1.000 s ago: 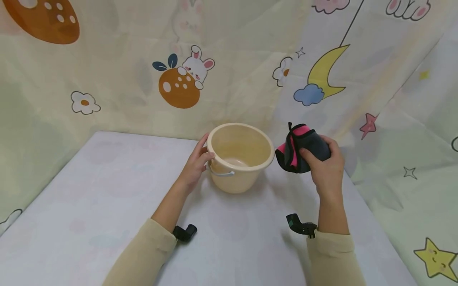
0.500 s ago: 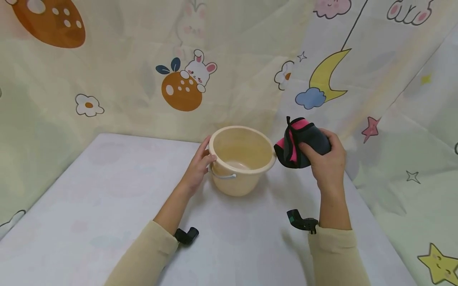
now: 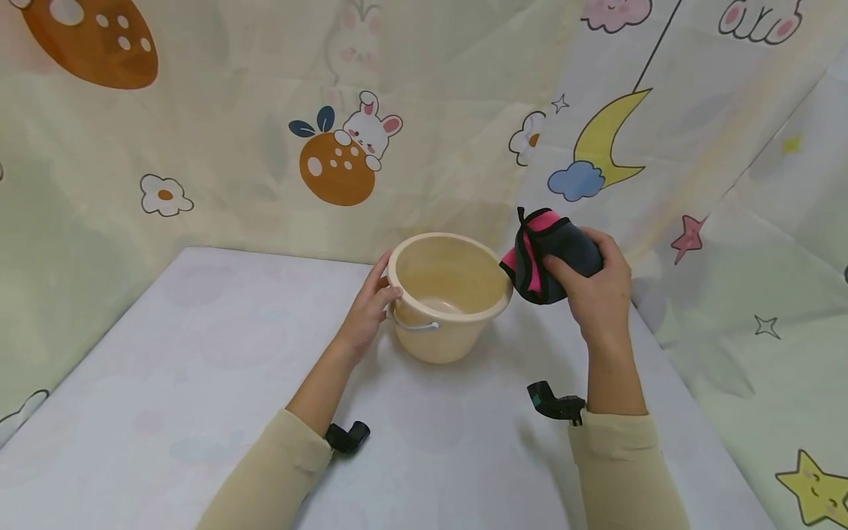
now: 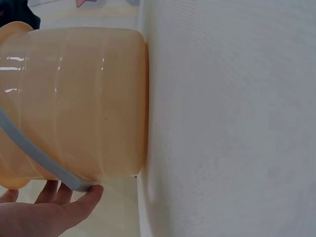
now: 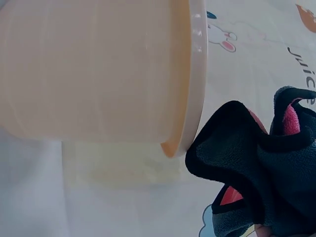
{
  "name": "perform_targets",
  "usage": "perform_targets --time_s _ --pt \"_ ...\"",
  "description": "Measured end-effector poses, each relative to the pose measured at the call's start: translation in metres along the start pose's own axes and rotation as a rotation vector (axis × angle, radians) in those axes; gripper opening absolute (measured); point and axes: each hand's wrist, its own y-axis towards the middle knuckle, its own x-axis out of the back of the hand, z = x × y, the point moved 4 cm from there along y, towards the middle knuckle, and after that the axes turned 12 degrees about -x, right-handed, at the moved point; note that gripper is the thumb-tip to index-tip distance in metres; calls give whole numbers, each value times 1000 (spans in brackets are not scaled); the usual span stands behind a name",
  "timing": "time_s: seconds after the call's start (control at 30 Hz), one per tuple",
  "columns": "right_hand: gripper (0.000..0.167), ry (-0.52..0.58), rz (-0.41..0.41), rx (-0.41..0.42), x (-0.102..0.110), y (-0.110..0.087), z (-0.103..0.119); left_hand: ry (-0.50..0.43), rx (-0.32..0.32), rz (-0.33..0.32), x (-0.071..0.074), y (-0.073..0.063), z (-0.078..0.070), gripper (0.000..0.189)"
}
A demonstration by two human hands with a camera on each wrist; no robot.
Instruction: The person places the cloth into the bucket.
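A cream plastic bucket (image 3: pixel 440 340) stands upright on the white table. My left hand (image 3: pixel 363 313) holds its left side near the rim, by the joint of the grey handle (image 3: pixel 419 326); in the left wrist view, my left fingers (image 4: pixel 74 210) touch the bucket wall and handle. At the right, my right hand (image 3: pixel 601 291) grips a bunched cloth (image 3: pixel 553 254), dark grey and pink with black edging and a small loop. The cloth is raised above the table, its left corner at the bucket's right rim. In the right wrist view the cloth (image 5: pixel 291 173) hides most of my right hand.
The white table (image 3: pixel 218 368) extends around the bucket. Behind it and at the right hangs a pale fabric backdrop (image 3: pixel 450 132) printed with cartoon figures. A black wrist camera sits on each forearm, the left one (image 3: pixel 347 437) and the right one (image 3: pixel 555 403).
My right hand has lifted the cloth slightly and carried it left, so its corner now overlaps the bucket's rim in the head view. My left hand and the bucket stay together in place.
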Motion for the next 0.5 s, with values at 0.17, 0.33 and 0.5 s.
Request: perform_targets --time_s 0.17,0.33,0.5 --pt "58 -2 23 6 -4 -1 6 -3 -3 4 0 0 0 74" --pt "56 7 45 45 -8 -3 13 -3 -7 2 0 0 0 74" --pt "55 4 71 75 -14 -4 17 -14 -12 5 0 1 0 74"
